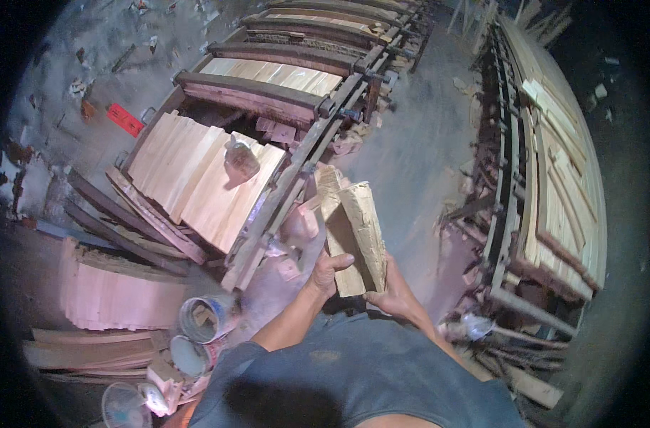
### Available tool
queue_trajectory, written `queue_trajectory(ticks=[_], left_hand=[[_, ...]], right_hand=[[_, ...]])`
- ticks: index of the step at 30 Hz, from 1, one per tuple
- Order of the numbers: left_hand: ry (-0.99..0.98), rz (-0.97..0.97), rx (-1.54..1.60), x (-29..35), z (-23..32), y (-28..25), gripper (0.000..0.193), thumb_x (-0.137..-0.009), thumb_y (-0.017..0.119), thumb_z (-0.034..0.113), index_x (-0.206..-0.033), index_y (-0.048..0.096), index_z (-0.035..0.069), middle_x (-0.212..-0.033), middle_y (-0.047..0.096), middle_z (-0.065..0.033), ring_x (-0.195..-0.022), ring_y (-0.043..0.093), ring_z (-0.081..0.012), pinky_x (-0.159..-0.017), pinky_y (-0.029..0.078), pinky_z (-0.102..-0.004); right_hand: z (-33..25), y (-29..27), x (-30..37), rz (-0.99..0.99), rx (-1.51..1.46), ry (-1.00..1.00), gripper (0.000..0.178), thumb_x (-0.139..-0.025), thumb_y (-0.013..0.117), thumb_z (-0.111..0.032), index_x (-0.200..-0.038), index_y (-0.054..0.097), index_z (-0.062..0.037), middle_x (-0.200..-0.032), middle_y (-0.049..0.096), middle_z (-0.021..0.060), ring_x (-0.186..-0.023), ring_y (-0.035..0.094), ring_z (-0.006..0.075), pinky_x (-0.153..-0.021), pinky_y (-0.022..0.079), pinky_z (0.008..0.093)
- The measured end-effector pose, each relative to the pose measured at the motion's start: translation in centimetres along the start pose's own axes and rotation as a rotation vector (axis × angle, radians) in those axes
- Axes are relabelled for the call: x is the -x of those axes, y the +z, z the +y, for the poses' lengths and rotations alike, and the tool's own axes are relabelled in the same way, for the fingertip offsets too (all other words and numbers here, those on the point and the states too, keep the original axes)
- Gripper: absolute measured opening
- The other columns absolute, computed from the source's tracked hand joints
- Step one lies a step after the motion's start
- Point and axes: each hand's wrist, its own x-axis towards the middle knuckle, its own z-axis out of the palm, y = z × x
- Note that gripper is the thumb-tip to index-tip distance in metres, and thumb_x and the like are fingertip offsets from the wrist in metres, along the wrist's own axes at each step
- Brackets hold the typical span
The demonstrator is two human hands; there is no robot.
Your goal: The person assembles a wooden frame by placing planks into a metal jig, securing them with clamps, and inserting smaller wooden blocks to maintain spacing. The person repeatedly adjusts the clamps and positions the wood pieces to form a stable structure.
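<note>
Right now my left hand (pixel 330 271) and right hand (pixel 390 289) clamp the near ends of a wood bundle (pixel 350 228) before my chest; stiff, rough, probably heavy, so I'd grip low.

Single head-worn fisheye view, steeply downward and close over the wood pieces (pixel 352 235), clamping racks beyond.

floor (pixel 417 150): grey concrete, dusty, wood scraps scattered
clamp rack (pixel 289 178): long, dark bars, runs 7 to 12 o'clock, pale glued panels (pixel 196 178) in it
second rack (pixel 546 185): at 3 o'clock, pale door frames stacked
board stack (pixel 118 289): at 8 o'clock, pinkish
buckets (pixel 203 317): two, at 7 o'clock, beside small fan (pixel 125 406)
red object (pixel 125 119): on floor, 10 o'clock
light: dim, bluish
</note>
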Motion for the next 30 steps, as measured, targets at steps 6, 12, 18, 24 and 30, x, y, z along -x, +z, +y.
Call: queue_trajectory(ticks=[6,12,18,24,30], left_hand=[[0.168,-0.043,-0.026,-15.2,1.8,1.2,0.082,-0.075,0.073,0.011,-0.149,0.039,0.005,-0.135,0.06,-0.0149,-0.124,0.06,-0.0308,-0.111,0.046,-0.0457],[0.204,0.071,-0.023,-30.5,8.5,3.4,0.069,-0.085,0.064,0.004,-0.147,0.035,0.005,-0.133,0.057,-0.0149,-0.122,0.06,-0.0272,-0.106,0.05,-0.0422],[0.278,0.253,-0.012,-42.4,16.6,2.6,0.059,-0.088,0.062,0.002,-0.144,0.042,0.002,-0.132,0.06,-0.0187,-0.12,0.062,-0.0334,-0.104,0.053,-0.0477],[0.443,0.506,0.08,-53.5,23.8,-2.1,0.063,-0.085,0.062,-0.003,-0.144,0.042,0.006,-0.128,0.061,-0.0182,-0.114,0.065,-0.0336,-0.097,0.057,-0.0479],[0.621,0.814,0.094,-63.4,28.6,-7.9,0.067,-0.082,0.064,-0.004,-0.144,0.043,0.007,-0.126,0.062,-0.0184,-0.112,0.065,-0.0332,-0.095,0.057,-0.048]], right_hand=[[-0.1,-9.5,-12.0,-0.073,-0.056,0.124,0.097,-0.07,0.076,-0.001,-0.153,0.026,0.0014,-0.144,0.046,0.0214,-0.138,0.044,0.0307,-0.116,0.034,0.0395],[-0.3,-18.5,-29.1,-0.07,0.047,0.158,0.09,-0.067,0.077,-0.001,-0.148,0.036,-0.001,-0.12,0.061,0.0183,-0.102,0.063,0.0249,-0.081,0.054,0.0351],[-5.0,-22.2,-45.0,-0.183,0.091,0.215,0.09,-0.064,0.081,-0.005,-0.144,0.04,0.0017,-0.11,0.064,0.017,-0.1,0.064,0.0236,-0.077,0.057,0.0356],[-1.0,-22.5,-63.5,-0.371,0.07,0.134,0.077,-0.064,0.071,0.002,-0.137,0.048,0.0014,-0.099,0.068,0.0107,-0.078,0.064,0.0171,-0.059,0.05,0.0307],[3.0,-21.9,-80.5,-0.59,0.121,0.054,0.079,-0.062,0.073,0.0,-0.137,0.05,0.0018,-0.111,0.065,0.011,-0.102,0.061,0.0215,-0.091,0.05,0.0323]])
